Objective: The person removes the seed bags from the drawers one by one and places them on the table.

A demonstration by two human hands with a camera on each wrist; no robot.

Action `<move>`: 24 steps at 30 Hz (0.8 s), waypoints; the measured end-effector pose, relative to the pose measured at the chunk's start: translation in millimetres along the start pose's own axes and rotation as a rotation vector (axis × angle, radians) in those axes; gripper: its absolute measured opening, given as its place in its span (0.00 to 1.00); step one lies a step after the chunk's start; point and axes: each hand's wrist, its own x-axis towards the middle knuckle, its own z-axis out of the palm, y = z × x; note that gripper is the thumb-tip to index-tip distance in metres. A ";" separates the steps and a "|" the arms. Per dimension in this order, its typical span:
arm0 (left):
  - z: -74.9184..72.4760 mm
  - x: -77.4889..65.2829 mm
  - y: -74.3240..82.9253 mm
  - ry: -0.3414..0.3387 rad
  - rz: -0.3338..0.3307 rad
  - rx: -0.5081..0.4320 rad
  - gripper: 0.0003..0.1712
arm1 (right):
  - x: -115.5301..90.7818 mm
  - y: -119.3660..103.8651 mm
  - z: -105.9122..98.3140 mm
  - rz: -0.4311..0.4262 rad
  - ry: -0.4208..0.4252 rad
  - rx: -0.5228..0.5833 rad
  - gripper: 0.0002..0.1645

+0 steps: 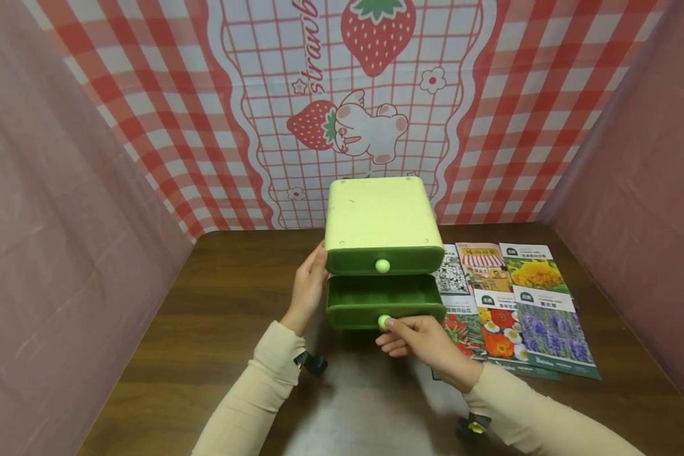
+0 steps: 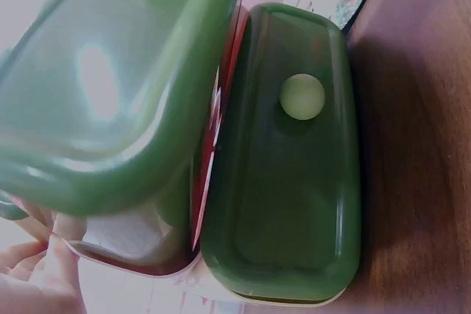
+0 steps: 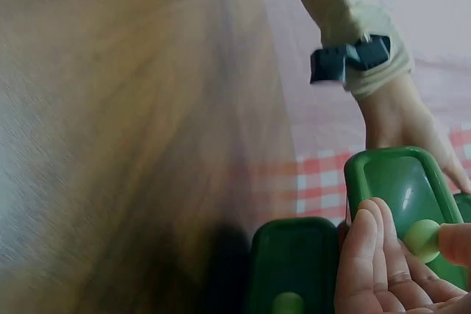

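Note:
A small drawer cabinet [image 1: 383,212] with a pale yellow-green top and dark green fronts stands on the table. Its top drawer [image 1: 353,261] is closed. Below that, a drawer [image 1: 350,315] is pulled part way out, and what shows of its inside holds nothing. My right hand [image 1: 424,342] pinches this drawer's round light-green knob [image 3: 422,240], thumb against it. Against the cabinet's left side rests my left hand [image 1: 310,282], fingers extended along the wall. A closed lower drawer [image 2: 283,182] with its own knob [image 2: 302,96] shows in the left wrist view.
Several flower-picture packets [image 1: 555,329] lie overlapping on the wooden table [image 1: 228,297], right of the cabinet. A red-checked strawberry cloth [image 1: 251,126] hangs behind. Pink curtains [image 1: 633,158] hang at both sides.

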 end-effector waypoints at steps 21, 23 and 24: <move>1.2 -1.5 2.8 0.025 -0.006 0.031 0.29 | 49.3 -3.1 -10.4 -0.023 0.090 0.037 0.28; 1.7 -1.7 3.5 0.026 -0.007 0.027 0.28 | 51.4 -3.4 -11.0 -0.021 0.097 0.045 0.28; 2.0 -1.9 4.0 0.025 -0.007 0.022 0.28 | 52.2 -3.4 -11.4 -0.021 0.097 0.050 0.28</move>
